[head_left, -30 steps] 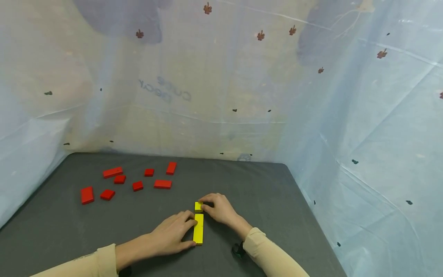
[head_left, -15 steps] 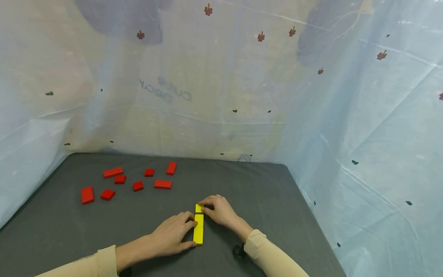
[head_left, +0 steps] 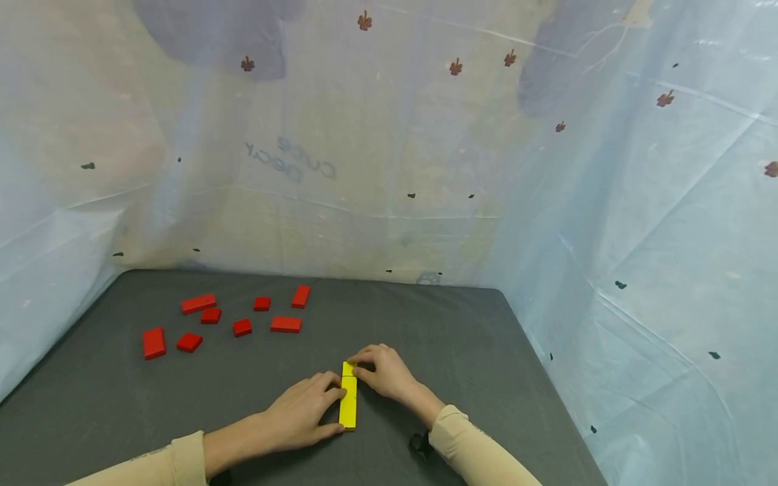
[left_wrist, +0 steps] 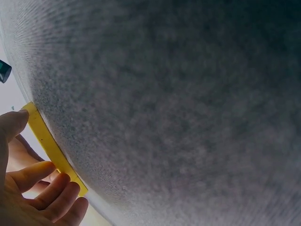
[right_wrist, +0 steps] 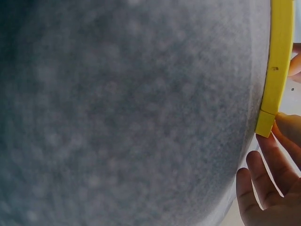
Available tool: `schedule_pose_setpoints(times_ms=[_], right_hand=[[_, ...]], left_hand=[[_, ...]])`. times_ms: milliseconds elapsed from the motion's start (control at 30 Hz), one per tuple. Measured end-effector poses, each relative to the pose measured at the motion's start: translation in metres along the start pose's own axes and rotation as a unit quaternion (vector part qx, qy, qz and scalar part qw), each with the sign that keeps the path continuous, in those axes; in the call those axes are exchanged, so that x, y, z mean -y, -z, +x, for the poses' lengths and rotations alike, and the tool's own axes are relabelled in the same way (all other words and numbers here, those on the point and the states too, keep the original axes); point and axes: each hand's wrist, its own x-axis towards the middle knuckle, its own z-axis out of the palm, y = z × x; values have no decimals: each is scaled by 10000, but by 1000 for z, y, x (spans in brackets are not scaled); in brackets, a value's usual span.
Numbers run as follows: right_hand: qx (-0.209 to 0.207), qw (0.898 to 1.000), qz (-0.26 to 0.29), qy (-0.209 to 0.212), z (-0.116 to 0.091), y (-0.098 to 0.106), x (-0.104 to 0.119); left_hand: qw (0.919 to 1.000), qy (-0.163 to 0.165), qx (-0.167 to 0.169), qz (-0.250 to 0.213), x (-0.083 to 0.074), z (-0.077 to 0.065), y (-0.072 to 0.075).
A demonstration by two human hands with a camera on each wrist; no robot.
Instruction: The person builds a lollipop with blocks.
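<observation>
A long yellow block (head_left: 348, 408) lies lengthwise on the dark table, with a short yellow block (head_left: 348, 368) set against its far end. Only a thin seam shows between them in the right wrist view. From the left, my left hand (head_left: 304, 408) holds the long block, thumb at its near end and fingertips along its side; the left wrist view also shows that thumb and the fingers on the long block (left_wrist: 51, 148). My right hand (head_left: 389, 371) pinches the short block (right_wrist: 265, 127) between thumb and index finger; its other fingers are spread beside it.
Several red blocks, long and short, lie scattered at the table's far left, such as a long one (head_left: 286, 325) and a square one (head_left: 242, 327). Pale plastic sheeting (head_left: 365, 236) rises behind the table (head_left: 437, 324) and along its right side.
My right hand has drawn the short yellow block toward me, closing the gap to the long yellow block. My left hand and the long block have stayed almost still.
</observation>
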Motion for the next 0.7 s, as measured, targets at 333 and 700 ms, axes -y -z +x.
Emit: schedule_pose_setpoints(times_ms=[333,700], right_hand=[[27,10000,-33,26,0,-1,0],[43,10000,-70,34,-1,0,2]], left_hand=[[10000,7,-37,4,1,0,-1],[9999,-3,-110,-14,0,-1,-1]])
